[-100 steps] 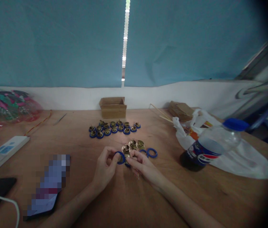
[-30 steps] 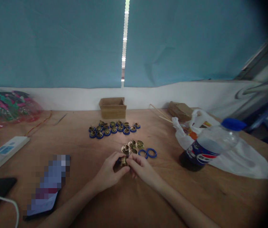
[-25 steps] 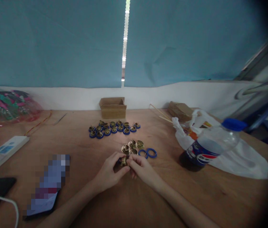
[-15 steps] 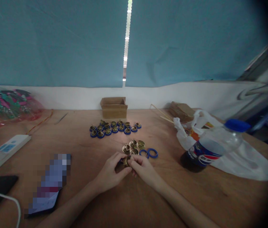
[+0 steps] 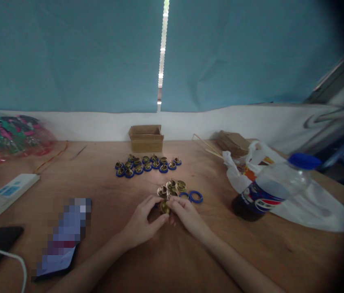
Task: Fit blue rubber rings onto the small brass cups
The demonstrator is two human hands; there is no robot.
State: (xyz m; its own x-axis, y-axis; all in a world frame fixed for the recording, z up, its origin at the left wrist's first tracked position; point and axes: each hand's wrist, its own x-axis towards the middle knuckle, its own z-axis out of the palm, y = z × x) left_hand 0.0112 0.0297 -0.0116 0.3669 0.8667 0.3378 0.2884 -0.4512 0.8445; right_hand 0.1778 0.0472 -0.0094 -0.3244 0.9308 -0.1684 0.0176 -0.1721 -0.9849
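Observation:
My left hand [image 5: 145, 221] and my right hand [image 5: 187, 214] meet above the table, fingers closed around one round brass-coloured metal piece [image 5: 165, 207]. A bit of blue shows at its left side, partly covered by my left fingers. Just beyond my fingertips lies a small cluster of similar brass-coloured pieces [image 5: 171, 185] without blue rims. Beside them are two loose blue rings [image 5: 196, 191], the nearer one partly behind my right hand. Farther back sit several brass-coloured pieces seated in blue rings [image 5: 138, 169], grouped in rough rows.
An open cardboard box [image 5: 146, 143] stands against the wall. To the right are a cola bottle [image 5: 263, 199], a white plastic bag [image 5: 315, 211] and flattened brown cardboard [image 5: 232, 143]. On the left lie a phone [image 5: 63, 240], a power strip [image 5: 5, 195] and plastic-wrapped goods [image 5: 13, 134].
My right fingers have shifted slightly on the held piece, and more of its brass face shows now. My left hand and the things on the table stay put.

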